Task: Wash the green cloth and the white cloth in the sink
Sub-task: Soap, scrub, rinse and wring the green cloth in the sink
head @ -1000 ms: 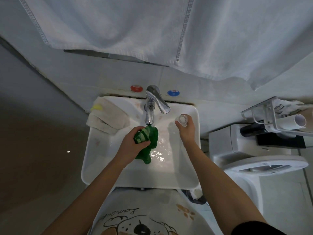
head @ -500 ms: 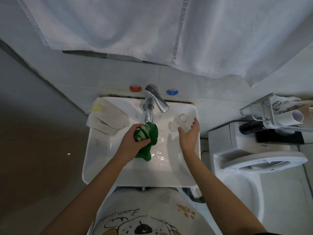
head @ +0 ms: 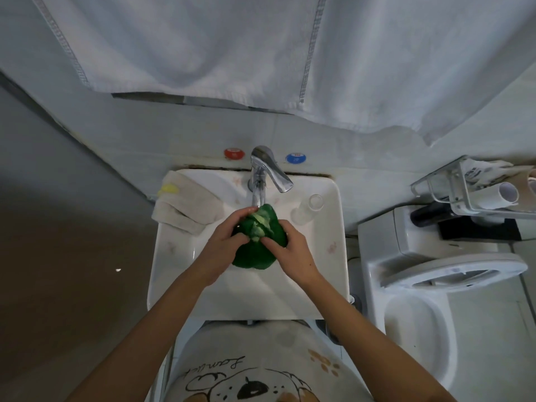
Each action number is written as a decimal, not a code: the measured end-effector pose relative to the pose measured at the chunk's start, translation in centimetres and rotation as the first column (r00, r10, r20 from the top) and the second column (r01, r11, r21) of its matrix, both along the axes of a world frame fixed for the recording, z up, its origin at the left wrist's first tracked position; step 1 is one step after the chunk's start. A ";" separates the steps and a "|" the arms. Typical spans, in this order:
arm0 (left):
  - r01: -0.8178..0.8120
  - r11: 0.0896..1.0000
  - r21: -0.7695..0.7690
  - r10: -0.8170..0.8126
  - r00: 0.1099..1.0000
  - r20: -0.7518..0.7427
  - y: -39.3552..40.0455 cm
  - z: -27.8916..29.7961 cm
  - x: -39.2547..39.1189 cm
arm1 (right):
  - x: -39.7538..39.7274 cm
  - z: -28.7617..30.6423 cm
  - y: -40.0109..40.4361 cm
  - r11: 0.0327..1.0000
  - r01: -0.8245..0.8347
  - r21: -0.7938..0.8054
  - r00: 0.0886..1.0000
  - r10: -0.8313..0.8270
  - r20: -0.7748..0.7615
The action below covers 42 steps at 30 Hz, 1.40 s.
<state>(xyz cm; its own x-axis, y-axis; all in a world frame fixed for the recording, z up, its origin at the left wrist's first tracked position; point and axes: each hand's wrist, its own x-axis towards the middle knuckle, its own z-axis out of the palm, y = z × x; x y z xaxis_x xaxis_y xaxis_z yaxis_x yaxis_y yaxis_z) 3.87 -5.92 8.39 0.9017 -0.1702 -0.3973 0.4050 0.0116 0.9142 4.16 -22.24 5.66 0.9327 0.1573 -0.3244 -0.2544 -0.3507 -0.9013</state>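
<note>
Tiled bathroom wall, big white towel (head: 261, 53) hanging overhead; white sink (head: 179, 274) below, chrome tap (head: 262, 175) at back rim between red knob (head: 233, 153) and blue knob (head: 295, 158)
Green cloth (head: 255, 253) bunched over basin, right under spout, pale suds on top
Left hand (head: 224, 242) gripping cloth from left, fingers curled round it
Right hand (head: 291, 250) gripping from right, fingers curled onto cloth
White cloth (head: 188, 207) folded, draped over left rim, yellow tag on corner
Clear cup (head: 310, 207) on right ledge of sink
Toilet (head: 435, 274) just right of sink
</note>
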 end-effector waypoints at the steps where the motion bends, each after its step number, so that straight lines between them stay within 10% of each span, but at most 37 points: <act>1: 0.006 0.999 0.054 -0.008 0.999 0.047 0.3 0.1 0.0 | 0.2 0.0 -0.1 1.000 -0.019 -0.024 1.000 0.019 0.001; 8: 0.063 0.923 0.380 -0.124 0.983 0.137 2.1 -0.6 1.1 | 1.0 0.9 -1.2 0.991 -0.126 0.036 0.992 0.127 -0.014; 13: 0.049 0.660 0.749 -0.262 0.950 0.168 2.8 0.0 2.2 | 2.2 1.1 -0.9 0.978 -0.206 -0.041 0.978 0.207 0.021; 19: 0.169 0.892 0.420 -0.200 0.979 0.031 2.7 0.2 2.2 | 3.3 1.7 -1.1 0.972 -0.180 0.153 0.984 0.179 0.021; 24: 0.076 0.982 0.170 -0.082 0.996 0.029 1.4 0.2 1.0 | 3.3 1.4 0.0 0.998 0.050 -0.042 0.996 -0.046 0.076; 28: -0.254 0.890 0.379 0.195 0.963 0.188 -0.6 -0.3 1.5 | 2.6 1.3 2.1 0.984 0.133 -0.117 0.979 -0.112 0.173; 33: -0.369 0.810 0.455 0.172 0.892 0.418 -4.0 -0.4 0.9 | 3.5 1.8 5.1 0.923 0.379 0.072 0.920 -0.384 0.083; 42: -0.371 0.823 0.429 0.296 0.926 0.234 -5.1 -1.4 1.6 | 3.5 -0.2 5.4 0.906 0.416 0.078 0.909 -0.411 -0.073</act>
<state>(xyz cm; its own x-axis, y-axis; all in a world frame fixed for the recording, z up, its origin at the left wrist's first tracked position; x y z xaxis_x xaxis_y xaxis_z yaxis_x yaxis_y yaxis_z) 5.45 -10.99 7.04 0.9246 0.3189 -0.2086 0.3106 -0.3137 0.8973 7.71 -16.86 5.47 0.9019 -0.2086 -0.3783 -0.4078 -0.1222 -0.9049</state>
